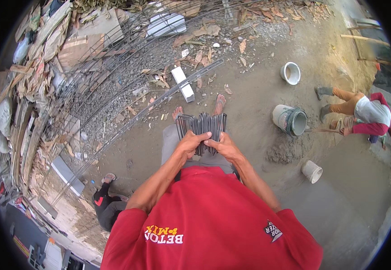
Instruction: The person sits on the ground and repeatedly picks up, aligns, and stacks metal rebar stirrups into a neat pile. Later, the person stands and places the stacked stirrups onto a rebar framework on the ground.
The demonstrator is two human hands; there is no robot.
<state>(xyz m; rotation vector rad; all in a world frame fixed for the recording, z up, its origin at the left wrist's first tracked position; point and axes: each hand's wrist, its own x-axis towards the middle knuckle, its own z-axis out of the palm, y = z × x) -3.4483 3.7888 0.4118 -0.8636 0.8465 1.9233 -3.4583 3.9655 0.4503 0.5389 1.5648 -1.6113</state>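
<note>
A bundle of bent steel rebar stirrups [205,126] is held out in front of my red shirt, above my lap. My left hand [188,143] grips its left side, with the thumb laid across the near face. On the right side my right hand [223,145] clasps the same bundle, its thumb pointing inward. The two thumb tips almost meet at the middle. The stirrups stand close together, and their bent ends fan out past my fingers. Most of my fingers are hidden behind the bundle.
Long rebar rods [155,98] cross the ground at left, over a white block [183,84]. Gravel and scrap wood [30,141] lie beyond. At right are buckets [291,120], wet cement [286,152] and a person [367,109] holding a long handle. Another person [106,206] crouches at lower left.
</note>
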